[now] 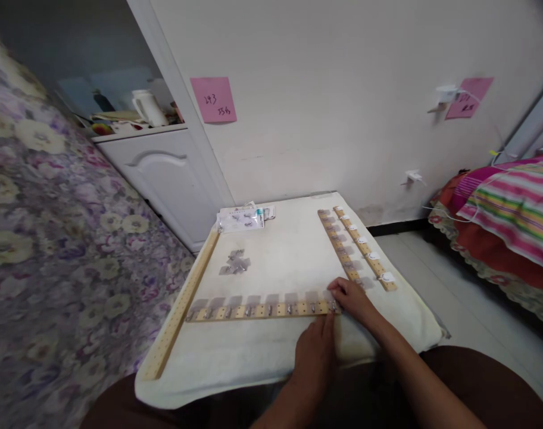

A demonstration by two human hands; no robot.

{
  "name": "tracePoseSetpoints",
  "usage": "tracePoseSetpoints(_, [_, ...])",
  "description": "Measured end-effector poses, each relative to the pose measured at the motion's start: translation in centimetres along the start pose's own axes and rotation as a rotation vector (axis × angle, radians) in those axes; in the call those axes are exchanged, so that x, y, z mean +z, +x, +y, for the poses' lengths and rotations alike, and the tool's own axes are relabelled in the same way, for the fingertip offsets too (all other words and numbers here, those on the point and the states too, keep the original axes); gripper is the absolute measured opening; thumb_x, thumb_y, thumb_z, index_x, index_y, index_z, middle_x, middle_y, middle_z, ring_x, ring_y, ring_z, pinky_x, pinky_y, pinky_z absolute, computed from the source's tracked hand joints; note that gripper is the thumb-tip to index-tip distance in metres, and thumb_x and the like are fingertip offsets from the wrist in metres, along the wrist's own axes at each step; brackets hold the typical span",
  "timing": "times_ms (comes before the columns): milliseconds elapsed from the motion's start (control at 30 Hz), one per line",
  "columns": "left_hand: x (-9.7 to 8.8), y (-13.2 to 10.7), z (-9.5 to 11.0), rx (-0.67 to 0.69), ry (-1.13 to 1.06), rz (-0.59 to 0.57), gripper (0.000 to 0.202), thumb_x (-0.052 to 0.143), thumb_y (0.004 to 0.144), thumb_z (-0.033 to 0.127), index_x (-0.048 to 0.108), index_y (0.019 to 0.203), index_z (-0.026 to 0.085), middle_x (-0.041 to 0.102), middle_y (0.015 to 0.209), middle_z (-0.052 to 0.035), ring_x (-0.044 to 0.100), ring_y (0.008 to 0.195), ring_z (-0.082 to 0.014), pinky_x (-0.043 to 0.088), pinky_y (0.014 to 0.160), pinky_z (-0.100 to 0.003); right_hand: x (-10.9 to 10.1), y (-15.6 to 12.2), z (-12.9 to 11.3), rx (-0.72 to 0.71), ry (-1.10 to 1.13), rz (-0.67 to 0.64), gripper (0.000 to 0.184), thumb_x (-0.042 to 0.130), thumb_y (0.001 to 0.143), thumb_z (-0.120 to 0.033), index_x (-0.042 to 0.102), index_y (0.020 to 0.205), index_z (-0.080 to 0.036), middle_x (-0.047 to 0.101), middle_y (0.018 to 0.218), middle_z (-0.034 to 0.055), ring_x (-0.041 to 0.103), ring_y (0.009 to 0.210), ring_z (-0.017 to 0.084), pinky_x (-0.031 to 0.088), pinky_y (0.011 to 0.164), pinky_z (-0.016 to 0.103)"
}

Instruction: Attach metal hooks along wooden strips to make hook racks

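A long wooden strip with holes (262, 310) lies across a white padded board (253, 351) on my lap, with several small clear bags clipped along it. My right hand (352, 298) rests at the strip's right end, fingers curled down onto the last bag. My left hand (315, 351) lies just below that end, its index finger touching the strip. Two more strips (356, 250) with bags and white tags lie at the right. Another bare strip (182, 310) runs down the left edge. A small pile of clear bags (234, 263) sits at mid-left.
Clear packets (242, 218) lie at the board's far edge by the white wall. A flowered bedspread (52, 238) fills the left, a white cabinet (164, 179) stands behind. A striped blanket (517, 208) lies at the right over a tiled floor.
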State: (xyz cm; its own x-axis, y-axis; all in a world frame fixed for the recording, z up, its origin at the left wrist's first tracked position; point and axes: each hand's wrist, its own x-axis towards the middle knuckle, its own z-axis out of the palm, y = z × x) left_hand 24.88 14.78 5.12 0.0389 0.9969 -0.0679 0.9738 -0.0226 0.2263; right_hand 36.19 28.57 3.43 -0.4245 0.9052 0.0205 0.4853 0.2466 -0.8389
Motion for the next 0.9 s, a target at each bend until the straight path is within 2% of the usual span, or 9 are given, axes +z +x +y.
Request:
tracePoseSetpoints(167, [0.4,0.0,-0.3,0.024,0.015,-0.007,0.058,0.04,0.084,0.011,0.03,0.14,0.015,0.056,0.124,-0.0141,0.057,0.103,-0.0268,0.05,0.085,-0.04,-0.1,-0.1,-0.2,-0.003,0.0,0.003,0.019,0.044,0.07,-0.016,0.061,0.077,-0.018,0.062,0.068,0.0017,0.057,0.068,0.017,0.04,0.063,0.027])
tracePoseSetpoints(400, [1.3,0.0,-0.5,0.035,0.028,0.042,0.06,0.042,0.083,0.009,0.029,0.141,0.018,0.058,0.118,-0.0129,0.058,0.098,-0.025,0.05,0.081,-0.038,0.0,0.0,-0.1,0.008,-0.018,0.0,0.019,0.044,0.07,-0.016,0.061,0.077,-0.018,0.065,0.073,0.0033,0.059,0.071,0.018,0.041,0.066,0.027])
tracePoseSetpoints(600, [1.0,-0.1,-0.4,0.034,0.036,0.056,0.06,0.043,0.083,0.01,0.03,0.14,0.019,0.059,0.118,-0.0122,0.058,0.099,-0.0242,0.05,0.082,-0.036,0.0,-0.1,-0.1,-0.001,-0.034,0.012,0.019,0.044,0.072,-0.018,0.061,0.078,-0.018,0.067,0.078,0.0046,0.06,0.077,0.019,0.042,0.07,0.028])
tracePoseSetpoints(900, [0.5,0.0,-0.3,0.029,0.033,-0.012,0.056,0.038,0.085,0.011,0.031,0.14,0.017,0.059,0.118,-0.013,0.058,0.099,-0.0259,0.05,0.082,-0.039,0.0,0.0,-0.2,0.022,-0.055,-0.007,0.018,0.043,0.073,-0.017,0.061,0.079,-0.018,0.067,0.079,0.0045,0.06,0.077,0.018,0.042,0.07,0.028])
